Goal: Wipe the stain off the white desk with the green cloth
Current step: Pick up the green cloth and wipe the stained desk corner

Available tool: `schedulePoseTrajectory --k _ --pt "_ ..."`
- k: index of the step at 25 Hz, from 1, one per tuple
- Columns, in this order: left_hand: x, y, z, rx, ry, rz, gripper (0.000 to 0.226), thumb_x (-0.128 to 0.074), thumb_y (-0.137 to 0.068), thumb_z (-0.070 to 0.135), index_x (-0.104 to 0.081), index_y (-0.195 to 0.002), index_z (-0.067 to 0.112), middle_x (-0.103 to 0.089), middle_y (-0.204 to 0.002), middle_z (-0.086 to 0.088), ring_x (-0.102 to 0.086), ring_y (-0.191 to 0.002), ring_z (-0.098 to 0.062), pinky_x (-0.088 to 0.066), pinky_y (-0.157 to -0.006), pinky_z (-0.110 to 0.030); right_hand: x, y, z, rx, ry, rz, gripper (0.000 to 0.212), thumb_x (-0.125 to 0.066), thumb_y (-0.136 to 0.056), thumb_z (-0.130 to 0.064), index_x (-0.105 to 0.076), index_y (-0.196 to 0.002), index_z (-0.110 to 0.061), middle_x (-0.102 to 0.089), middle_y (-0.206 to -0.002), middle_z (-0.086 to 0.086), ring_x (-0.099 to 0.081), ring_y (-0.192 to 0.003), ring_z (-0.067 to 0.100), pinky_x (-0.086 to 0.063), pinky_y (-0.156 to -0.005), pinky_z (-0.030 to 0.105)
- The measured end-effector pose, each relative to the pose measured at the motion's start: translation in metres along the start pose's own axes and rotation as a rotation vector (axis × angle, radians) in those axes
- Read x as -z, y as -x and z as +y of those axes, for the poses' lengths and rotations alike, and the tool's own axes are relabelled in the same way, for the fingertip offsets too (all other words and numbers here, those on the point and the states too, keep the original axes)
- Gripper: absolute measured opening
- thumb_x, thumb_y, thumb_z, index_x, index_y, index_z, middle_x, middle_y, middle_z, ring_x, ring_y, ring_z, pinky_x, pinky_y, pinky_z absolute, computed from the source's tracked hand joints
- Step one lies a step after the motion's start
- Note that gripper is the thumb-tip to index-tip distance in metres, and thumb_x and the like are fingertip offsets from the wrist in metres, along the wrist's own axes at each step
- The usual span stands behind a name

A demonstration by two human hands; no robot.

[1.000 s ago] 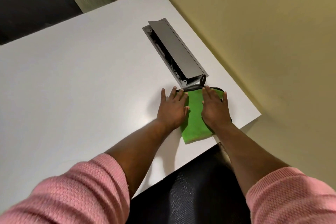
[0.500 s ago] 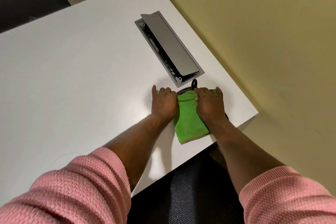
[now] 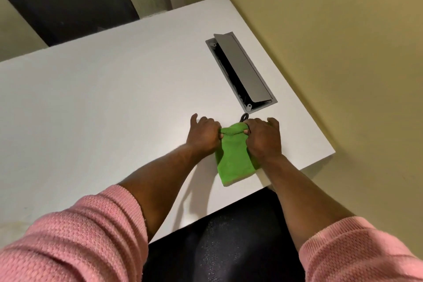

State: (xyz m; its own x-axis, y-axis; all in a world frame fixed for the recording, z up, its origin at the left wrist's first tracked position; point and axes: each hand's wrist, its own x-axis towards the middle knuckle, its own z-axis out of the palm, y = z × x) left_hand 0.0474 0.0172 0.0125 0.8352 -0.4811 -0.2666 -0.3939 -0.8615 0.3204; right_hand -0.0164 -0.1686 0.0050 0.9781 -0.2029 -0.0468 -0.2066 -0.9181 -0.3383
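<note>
Both hands, left hand (image 3: pixel 204 133) and right hand (image 3: pixel 263 138), pinch the green cloth (image 3: pixel 233 155)'s far edge; looks soft and floppy, so bunching it there seems right.

Green cloth (image 3: pixel 233 158) lying folded on white worktop (image 3: pixel 103 103), near front right corner. Left hand (image 3: pixel 204 134) and right hand (image 3: pixel 263 138) gripping cloth's far edge from either side, fingers (image 3: pixel 248 131) curling over bunched fold. Small black loop (image 3: pixel 244 117) poking out just beyond cloth. Grey cable hatch (image 3: pixel 240 72) sitting recessed in worktop beyond hands, lid tilting open. Pink sleeves (image 3: pixel 75 236) pushed up both forearms. Yellow wall (image 3: pixel 332 41) running along right side.
</note>
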Motion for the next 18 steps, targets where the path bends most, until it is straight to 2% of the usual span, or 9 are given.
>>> schedulePoseTrajectory --k 3,6,12,18 --pt "0.031 0.037 -0.027 0.018 -0.049 0.039 0.021 -0.056 -0.098 0.030 -0.072 -0.108 0.020 -0.069 -0.111 -0.004 -0.056 -0.120 -0.029 -0.014 -0.122 -0.054 0.014 0.015 -0.050 0.043 -0.058 0.041 0.031 -0.062 -0.083 -0.001 -0.073 -0.108 -0.015 -0.074 -0.096 0.006 -0.069 -0.091 0.032 -0.028 -0.115 0.047" --pt "0.056 0.078 -0.056 0.028 -0.084 0.064 0.025 -0.057 -0.100 0.033 -0.071 -0.116 0.021 -0.069 -0.116 -0.004 -0.055 -0.123 -0.028 -0.014 -0.122 -0.051 0.027 0.034 -0.099 0.085 -0.001 -0.002 0.025 -0.061 -0.085 -0.007 -0.072 -0.104 -0.020 -0.074 -0.097 0.005 -0.069 -0.095 0.030 -0.025 -0.114 0.044" --pt "0.094 0.172 -0.122 0.048 -0.086 0.089 0.023 -0.057 -0.100 0.036 -0.072 -0.111 0.021 -0.070 -0.112 -0.003 -0.056 -0.123 -0.028 -0.015 -0.122 -0.052 0.032 0.094 -0.202 0.127 -0.003 -0.002 0.032 -0.061 -0.082 -0.005 -0.072 -0.108 -0.020 -0.075 -0.099 0.004 -0.068 -0.098 0.028 -0.020 -0.114 0.040" --pt "0.093 0.286 -0.198 0.104 -0.016 0.057 0.024 -0.057 -0.101 0.035 -0.072 -0.112 0.019 -0.070 -0.112 -0.004 -0.054 -0.125 -0.027 -0.014 -0.124 -0.053 0.003 0.163 -0.301 0.190 0.027 -0.110 0.032 -0.058 -0.081 -0.009 -0.071 -0.107 -0.021 -0.074 -0.100 0.003 -0.068 -0.098 0.028 -0.020 -0.113 0.040"
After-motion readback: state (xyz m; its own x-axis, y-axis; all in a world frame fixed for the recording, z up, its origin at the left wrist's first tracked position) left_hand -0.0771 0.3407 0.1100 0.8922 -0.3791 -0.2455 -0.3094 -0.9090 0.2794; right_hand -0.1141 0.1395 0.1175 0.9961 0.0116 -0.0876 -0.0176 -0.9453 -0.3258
